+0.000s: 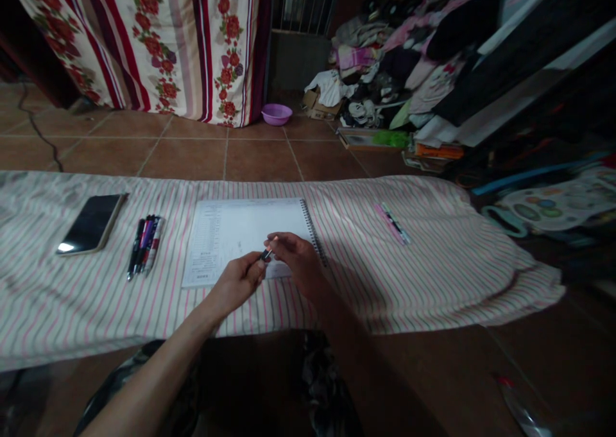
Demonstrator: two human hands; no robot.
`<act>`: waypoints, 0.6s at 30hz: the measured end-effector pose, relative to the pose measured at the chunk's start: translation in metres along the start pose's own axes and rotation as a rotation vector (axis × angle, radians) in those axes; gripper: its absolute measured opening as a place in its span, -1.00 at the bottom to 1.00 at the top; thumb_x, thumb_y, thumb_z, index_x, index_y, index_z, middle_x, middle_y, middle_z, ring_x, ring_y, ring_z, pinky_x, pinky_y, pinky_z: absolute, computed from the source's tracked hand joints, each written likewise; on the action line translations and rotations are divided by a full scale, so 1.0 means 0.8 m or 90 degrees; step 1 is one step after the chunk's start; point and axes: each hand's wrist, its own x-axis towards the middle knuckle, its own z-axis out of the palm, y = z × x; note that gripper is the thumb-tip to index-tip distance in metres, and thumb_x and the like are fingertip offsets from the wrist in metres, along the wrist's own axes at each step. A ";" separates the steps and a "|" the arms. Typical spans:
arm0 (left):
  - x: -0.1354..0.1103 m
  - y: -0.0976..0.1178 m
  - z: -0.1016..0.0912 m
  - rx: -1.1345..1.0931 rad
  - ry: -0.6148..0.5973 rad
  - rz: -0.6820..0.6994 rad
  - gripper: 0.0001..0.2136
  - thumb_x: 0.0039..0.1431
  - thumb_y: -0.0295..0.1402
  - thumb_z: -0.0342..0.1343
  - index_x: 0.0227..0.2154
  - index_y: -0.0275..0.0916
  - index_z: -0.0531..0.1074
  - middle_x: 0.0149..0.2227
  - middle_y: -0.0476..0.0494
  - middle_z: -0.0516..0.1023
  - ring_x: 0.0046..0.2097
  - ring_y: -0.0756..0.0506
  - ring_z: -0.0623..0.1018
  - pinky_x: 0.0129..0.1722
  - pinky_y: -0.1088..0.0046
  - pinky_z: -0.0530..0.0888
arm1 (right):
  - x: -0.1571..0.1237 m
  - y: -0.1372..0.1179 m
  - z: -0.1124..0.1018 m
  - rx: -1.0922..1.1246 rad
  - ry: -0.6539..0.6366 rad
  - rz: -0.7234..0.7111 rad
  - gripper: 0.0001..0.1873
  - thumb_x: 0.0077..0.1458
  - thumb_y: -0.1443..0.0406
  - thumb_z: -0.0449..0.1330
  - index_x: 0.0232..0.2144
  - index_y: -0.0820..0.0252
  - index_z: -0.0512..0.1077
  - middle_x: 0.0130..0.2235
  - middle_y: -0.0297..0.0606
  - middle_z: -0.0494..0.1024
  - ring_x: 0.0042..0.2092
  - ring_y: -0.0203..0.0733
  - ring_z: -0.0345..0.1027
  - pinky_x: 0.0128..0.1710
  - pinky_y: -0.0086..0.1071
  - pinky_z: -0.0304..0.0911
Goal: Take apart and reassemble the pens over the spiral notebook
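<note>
Over the spiral notebook (255, 222) on the cloth-covered table (433, 264), the left hand (243, 275) grips a slim dark pen (265, 255); the right hand (299, 257) apparently pinches its tip; seemingly a two-handed adjustment; the next move calls for steady alignment.

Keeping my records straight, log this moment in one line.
left hand: holding pen-like object | right hand: at its other end | spiral notebook: beneath both hands
</note>
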 end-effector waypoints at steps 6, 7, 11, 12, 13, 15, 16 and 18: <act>-0.003 0.001 0.001 0.054 -0.002 0.000 -0.70 0.16 -0.11 -0.10 -0.40 -0.27 0.31 -0.60 0.08 0.21 -0.58 0.09 0.17 -0.58 0.54 0.12 | 0.001 0.002 0.000 -0.042 0.040 0.010 -0.73 -0.19 0.13 0.28 -0.46 0.21 0.49 -0.46 -0.32 0.52 -0.43 -0.33 0.33 -0.43 -0.44 0.20; -0.003 0.002 0.001 0.063 -0.005 0.000 -0.70 0.16 -0.11 -0.10 -0.41 -0.27 0.31 -0.60 0.07 0.22 -0.58 0.08 0.18 -0.58 0.54 0.13 | 0.001 0.002 0.000 -0.052 0.041 0.005 -0.74 -0.18 0.13 0.27 -0.48 0.22 0.50 -0.47 -0.32 0.52 -0.45 -0.33 0.31 -0.43 -0.44 0.19; -0.003 0.004 0.002 0.072 0.004 0.002 -0.73 0.16 -0.15 -0.11 -0.46 -0.26 0.29 -0.60 0.06 0.25 -0.58 0.08 0.21 -0.57 0.53 0.15 | -0.001 0.002 0.002 -0.063 0.042 -0.013 -0.77 -0.15 0.15 0.25 -0.51 0.23 0.51 -0.51 -0.33 0.50 -0.48 -0.35 0.27 -0.42 -0.43 0.18; -0.002 0.004 0.002 0.067 0.008 -0.001 -0.73 0.16 -0.16 -0.11 -0.48 -0.26 0.28 -0.62 0.06 0.25 -0.59 0.08 0.20 -0.57 0.53 0.15 | -0.002 0.002 0.002 -0.062 0.039 -0.016 -0.77 -0.14 0.16 0.24 -0.51 0.22 0.51 -0.51 -0.33 0.50 -0.47 -0.35 0.27 -0.41 -0.43 0.18; -0.001 0.004 0.003 0.060 0.011 -0.007 -0.73 0.16 -0.17 -0.11 -0.50 -0.26 0.27 -0.63 0.07 0.24 -0.60 0.08 0.20 -0.58 0.53 0.14 | -0.002 0.003 0.002 -0.062 0.037 -0.019 -0.78 -0.13 0.16 0.24 -0.52 0.22 0.51 -0.51 -0.33 0.50 -0.46 -0.34 0.28 -0.40 -0.43 0.18; 0.000 0.006 0.004 0.041 0.007 -0.021 -0.73 0.14 -0.17 -0.10 -0.53 -0.26 0.26 -0.65 0.07 0.23 -0.61 0.08 0.19 -0.58 0.53 0.13 | -0.001 0.004 0.002 -0.059 0.030 -0.023 -0.79 -0.12 0.17 0.24 -0.52 0.22 0.51 -0.51 -0.33 0.50 -0.45 -0.34 0.29 -0.39 -0.42 0.19; 0.000 0.008 0.004 0.025 0.002 -0.026 -0.72 0.14 -0.17 -0.09 -0.54 -0.26 0.26 -0.66 0.07 0.23 -0.62 0.09 0.19 -0.59 0.52 0.12 | -0.001 0.004 0.002 -0.054 0.027 -0.024 -0.79 -0.13 0.17 0.24 -0.51 0.22 0.51 -0.51 -0.33 0.50 -0.45 -0.33 0.29 -0.38 -0.42 0.19; -0.001 0.014 0.004 -0.018 -0.016 -0.034 -0.71 0.12 -0.15 -0.07 -0.52 -0.28 0.28 -0.68 0.08 0.22 -0.63 0.09 0.17 -0.60 0.51 0.10 | -0.001 0.004 0.001 -0.040 0.017 -0.030 -0.80 -0.13 0.18 0.24 -0.48 0.21 0.51 -0.50 -0.34 0.50 -0.44 -0.34 0.29 -0.37 -0.42 0.20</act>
